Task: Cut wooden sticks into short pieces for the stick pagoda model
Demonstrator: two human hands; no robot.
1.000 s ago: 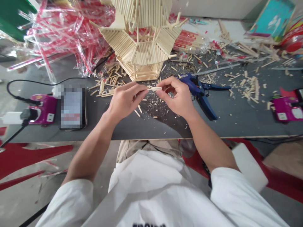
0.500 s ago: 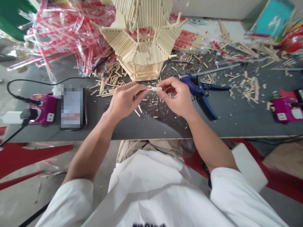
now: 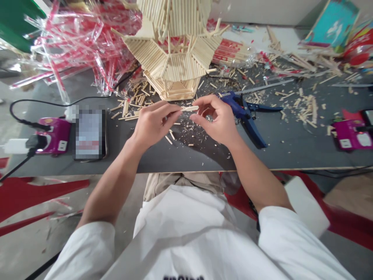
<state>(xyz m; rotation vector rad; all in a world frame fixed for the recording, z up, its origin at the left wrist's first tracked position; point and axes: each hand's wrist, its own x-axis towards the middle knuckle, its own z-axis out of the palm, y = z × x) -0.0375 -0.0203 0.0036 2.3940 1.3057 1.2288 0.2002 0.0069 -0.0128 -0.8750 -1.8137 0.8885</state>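
Note:
Between the thumb and fingers of my left hand, a few short pale wooden sticks are pinched, lying roughly level above the table. My right hand is at their right end. Its index fingertip touches the sticks there, while the thumb hangs lower with a gap between. Just beyond both hands stands a tiered, pagoda-like model built of similar sticks, its top cut off by the frame. A blue two-armed tool lies right beside my right hand.
Cut stick pieces and shavings litter the dark table. Crumpled red-and-clear wrappers pile up at back left. A phone and a purple power block with cables sit left; another purple block is far right.
My right thumb has dropped away from the sticks, so the pinch has opened. The sticks have tilted slightly up at their right end. My left hand has stayed nearly still.

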